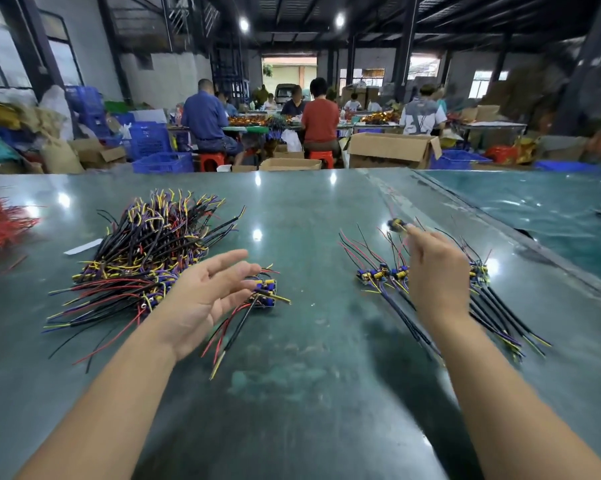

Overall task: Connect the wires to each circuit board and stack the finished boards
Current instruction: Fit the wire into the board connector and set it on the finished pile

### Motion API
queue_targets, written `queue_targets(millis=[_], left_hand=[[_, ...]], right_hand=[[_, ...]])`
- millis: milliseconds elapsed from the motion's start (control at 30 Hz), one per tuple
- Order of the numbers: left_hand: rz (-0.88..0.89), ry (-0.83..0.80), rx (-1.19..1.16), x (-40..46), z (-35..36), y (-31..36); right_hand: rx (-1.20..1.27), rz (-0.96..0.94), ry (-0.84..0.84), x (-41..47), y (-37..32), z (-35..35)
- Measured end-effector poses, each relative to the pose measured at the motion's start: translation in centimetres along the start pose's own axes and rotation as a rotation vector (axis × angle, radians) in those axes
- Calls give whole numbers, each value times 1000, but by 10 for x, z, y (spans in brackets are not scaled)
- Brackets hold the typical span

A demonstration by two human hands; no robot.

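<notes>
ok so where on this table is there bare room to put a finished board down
Bare green table runs down the middle, between the big wire pile and the row of boards, and along the near edge between the forearms. The far centre strip is free too. It is crowded under the left hand, beside the small board cluster, and under the right hand.

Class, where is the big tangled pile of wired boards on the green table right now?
In the head view, the big pile lies on the table's left side, just beyond the open left hand, with red wires further left.
</notes>
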State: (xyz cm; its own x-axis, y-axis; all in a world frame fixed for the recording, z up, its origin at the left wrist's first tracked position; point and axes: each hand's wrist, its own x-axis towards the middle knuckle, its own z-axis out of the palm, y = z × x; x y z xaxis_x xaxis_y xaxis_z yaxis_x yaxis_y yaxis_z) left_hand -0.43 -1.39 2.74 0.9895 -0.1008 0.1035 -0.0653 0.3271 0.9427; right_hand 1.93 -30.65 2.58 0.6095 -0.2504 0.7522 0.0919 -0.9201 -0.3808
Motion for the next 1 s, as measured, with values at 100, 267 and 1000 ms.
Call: queue_targets(millis=[100,267,1000], left_hand=[[46,31,57,0,-3,-1],[156,254,274,10,-15,-5],[48,41,782,9,-11,-33]], right_hand=[[-247,194,-246,-1,29,8],[-293,301,-290,-5,28,10],[378,70,-734,-64,-68,28]])
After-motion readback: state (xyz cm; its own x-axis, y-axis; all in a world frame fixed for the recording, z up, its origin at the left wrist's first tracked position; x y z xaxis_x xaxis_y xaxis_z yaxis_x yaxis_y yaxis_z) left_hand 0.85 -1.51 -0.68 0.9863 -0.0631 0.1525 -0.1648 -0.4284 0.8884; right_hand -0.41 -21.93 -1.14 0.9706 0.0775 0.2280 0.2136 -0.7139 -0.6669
